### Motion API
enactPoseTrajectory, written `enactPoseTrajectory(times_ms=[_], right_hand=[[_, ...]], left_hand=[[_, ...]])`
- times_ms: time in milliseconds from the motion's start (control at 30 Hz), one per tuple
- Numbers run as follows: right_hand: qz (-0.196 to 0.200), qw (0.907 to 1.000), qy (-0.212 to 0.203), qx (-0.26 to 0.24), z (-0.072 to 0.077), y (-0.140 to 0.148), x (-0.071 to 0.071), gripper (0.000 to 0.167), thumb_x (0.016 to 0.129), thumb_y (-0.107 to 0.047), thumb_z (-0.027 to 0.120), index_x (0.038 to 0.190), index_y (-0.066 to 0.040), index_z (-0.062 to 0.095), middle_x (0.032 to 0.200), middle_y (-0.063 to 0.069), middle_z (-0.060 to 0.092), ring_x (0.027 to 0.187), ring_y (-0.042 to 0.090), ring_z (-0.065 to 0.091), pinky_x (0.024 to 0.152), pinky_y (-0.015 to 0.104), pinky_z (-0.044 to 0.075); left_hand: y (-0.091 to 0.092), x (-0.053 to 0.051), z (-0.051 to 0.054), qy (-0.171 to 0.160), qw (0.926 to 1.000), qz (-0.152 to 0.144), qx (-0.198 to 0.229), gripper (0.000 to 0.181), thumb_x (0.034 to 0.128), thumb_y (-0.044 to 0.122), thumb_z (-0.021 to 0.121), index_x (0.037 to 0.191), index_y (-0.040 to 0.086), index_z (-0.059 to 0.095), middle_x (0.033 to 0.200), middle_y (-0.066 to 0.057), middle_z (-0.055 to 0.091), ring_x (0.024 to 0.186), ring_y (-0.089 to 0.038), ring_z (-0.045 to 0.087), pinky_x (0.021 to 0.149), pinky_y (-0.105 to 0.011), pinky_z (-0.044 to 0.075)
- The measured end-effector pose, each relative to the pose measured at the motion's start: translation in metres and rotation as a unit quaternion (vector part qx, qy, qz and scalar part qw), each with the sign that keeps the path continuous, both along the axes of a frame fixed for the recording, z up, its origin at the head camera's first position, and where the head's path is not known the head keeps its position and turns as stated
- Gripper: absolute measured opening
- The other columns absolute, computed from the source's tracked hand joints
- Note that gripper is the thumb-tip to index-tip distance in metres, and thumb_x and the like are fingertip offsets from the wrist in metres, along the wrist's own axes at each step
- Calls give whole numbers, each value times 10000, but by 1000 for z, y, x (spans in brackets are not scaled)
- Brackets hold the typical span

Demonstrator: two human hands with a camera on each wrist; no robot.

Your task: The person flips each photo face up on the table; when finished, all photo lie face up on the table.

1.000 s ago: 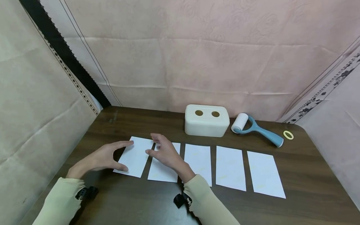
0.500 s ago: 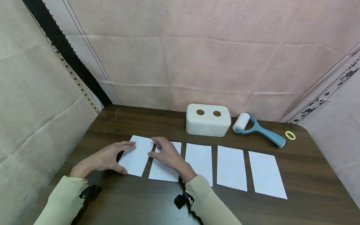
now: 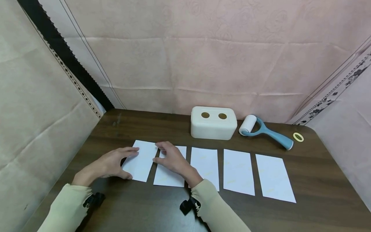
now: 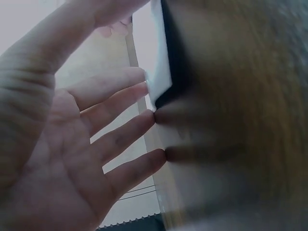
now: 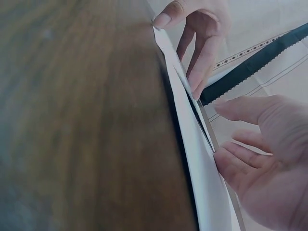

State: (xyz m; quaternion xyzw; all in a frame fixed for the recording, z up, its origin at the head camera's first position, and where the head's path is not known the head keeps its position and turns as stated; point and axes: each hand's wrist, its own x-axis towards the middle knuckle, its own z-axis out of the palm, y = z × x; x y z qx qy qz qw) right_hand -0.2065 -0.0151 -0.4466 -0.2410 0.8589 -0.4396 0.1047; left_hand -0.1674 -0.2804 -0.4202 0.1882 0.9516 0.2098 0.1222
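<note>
In the head view my left hand [image 3: 111,164] lies at the left side of the leftmost white paper sheet [image 3: 143,162], thumb at its lower left corner, fingertips on its upper left. The fingers are spread, as the left wrist view also shows on the hand [image 4: 62,159]. Over the second sheet [image 3: 166,177] is my right hand [image 3: 175,161], its loosely bent fingers reaching to the first sheet's upper right corner. In the right wrist view this right hand [image 5: 274,163] touches a sheet's edge with its fingertips; nothing shows in its grip.
Further sheets lie in a row rightward: a third [image 3: 204,161], a fourth [image 3: 237,172] and a fifth [image 3: 275,178]. Behind them stand a white box [image 3: 214,129] with two holes, a blue-handled lint roller [image 3: 275,137] and a yellow ring [image 3: 298,137]. Cloth hangs behind the wooden table [image 3: 139,209].
My left thumb has slid to the first sheet's lower left corner, which it now covers. The right hand has barely shifted. Over the last half second little differs.
</note>
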Motion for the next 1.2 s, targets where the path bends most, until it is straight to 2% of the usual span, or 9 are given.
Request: enactPoseTrajectory(times_ms=[267, 433, 500, 633, 733, 867, 967, 1100, 1200], right_hand=[[137, 9992, 164, 336, -1, -1, -1, 585, 930, -116, 842, 1467, -81, 611, 1418, 87, 604, 1181, 196, 629, 996, 297, 530], [209, 9978, 449, 449, -4, -6, 0, 593, 915, -119, 856, 1454, -58, 615, 1450, 110, 587, 1276, 234, 586, 1083, 341, 475], [146, 9974, 536, 452, -6, -8, 1, 593, 915, -154, 863, 1447, -56, 620, 1461, 117, 581, 1328, 244, 565, 1118, 358, 449], [-119, 9977, 587, 331, -8, -10, 3, 625, 906, -209, 879, 1456, -67, 618, 1449, 112, 576, 1253, 230, 605, 1067, 341, 484], [-237, 9983, 519, 95, -9, -12, 4, 673, 901, -210, 885, 1488, -72, 587, 1448, 113, 560, 1202, 221, 627, 1019, 318, 510], [-381, 9984, 288, -288, -9, -14, 4, 716, 899, -187, 887, 1508, -47, 537, 1423, 117, 554, 1221, 238, 624, 1013, 322, 520], [-573, 9970, 137, -511, -9, -16, 4, 669, 890, -167, 894, 1448, -27, 553, 1350, 101, 589, 1190, 241, 626, 1002, 334, 529], [-619, 9969, 213, -431, -10, -15, 5, 514, 894, -200, 893, 1314, -49, 638, 1252, 58, 624, 1132, 212, 631, 979, 322, 533], [-469, 9976, 424, -270, -9, -13, 7, 475, 912, -238, 877, 1304, -64, 672, 1254, 50, 630, 1135, 203, 630, 985, 313, 527]], left_hand=[[-1, 1, 0, 215, 9998, 20, 56, 818, 757, 376, 967, 1436, 43, 655, 1551, -168, 543, 1411, -471, 483, 1097, -677, 401], [-2, 1, -1, 300, 9995, 105, 35, 794, 766, 370, 959, 1437, 68, 660, 1551, -160, 547, 1409, -472, 488, 1087, -689, 405], [-2, 1, -2, 342, 9994, 98, 13, 809, 759, 388, 966, 1435, 66, 660, 1550, -162, 548, 1405, -475, 491, 1078, -692, 411], [0, 0, -2, 414, 9991, 45, -14, 853, 730, 437, 982, 1423, 53, 666, 1538, -161, 562, 1395, -467, 505, 1075, -682, 421], [1, 1, -1, 334, 9994, 56, 46, 858, 717, 448, 988, 1409, 50, 671, 1537, -166, 562, 1401, -468, 500, 1084, -678, 416], [-1, 0, 1, 91, 9993, 122, 331, 717, 726, 417, 987, 1300, 96, 701, 1554, -176, 541, 1428, -480, 464, 1102, -677, 397], [-2, 0, 2, -4, 9984, 95, 552, 573, 743, 408, 975, 1186, 159, 710, 1560, -185, 532, 1431, -484, 458, 1105, -675, 395], [-6, 0, 3, -21, 9972, -73, 742, 445, 786, 392, 945, 1128, 197, 739, 1560, -196, 529, 1424, -487, 468, 1097, -674, 404], [-9, 1, 3, 40, 9959, -246, 872, 355, 832, 355, 915, 1112, 201, 761, 1554, -212, 529, 1424, -492, 467, 1094, -673, 408]])
